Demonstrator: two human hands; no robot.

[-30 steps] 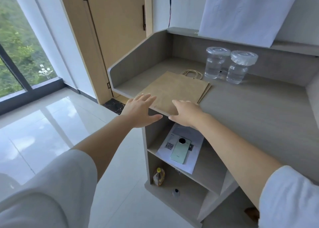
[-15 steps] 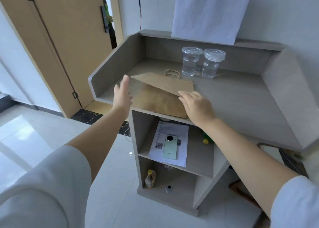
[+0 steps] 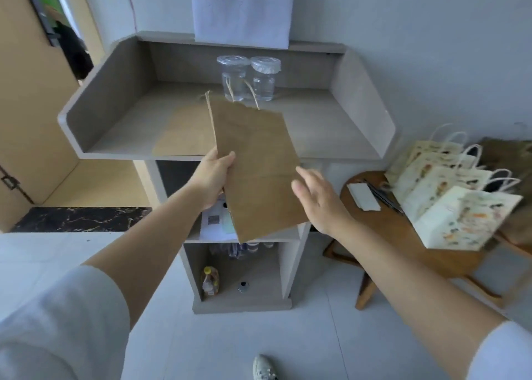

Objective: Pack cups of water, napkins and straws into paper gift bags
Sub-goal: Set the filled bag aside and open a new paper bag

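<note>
Above the front edge of the grey shelf unit (image 3: pixel 331 126), a flat-folded brown paper bag (image 3: pixel 259 172) hangs tilted, with its twine handles uppermost. It looks light, thin and easily creased, so it is probably best held by both side edges. The left hand (image 3: pixel 213 178) pinches its left edge. The right hand (image 3: pixel 319 201) hovers beside the right edge with fingers spread; whether it touches is unclear.

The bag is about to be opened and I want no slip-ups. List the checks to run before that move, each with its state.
1. Left hand grips the brown bag: ok.
2. Right hand free: ok, open, holding nothing.
3. Bag opened out: not ok, flat.
4. Both cups lidded: ok.
5. Napkins and straws at hand: cannot tell; the white pack on the stool is blurred.
</note>
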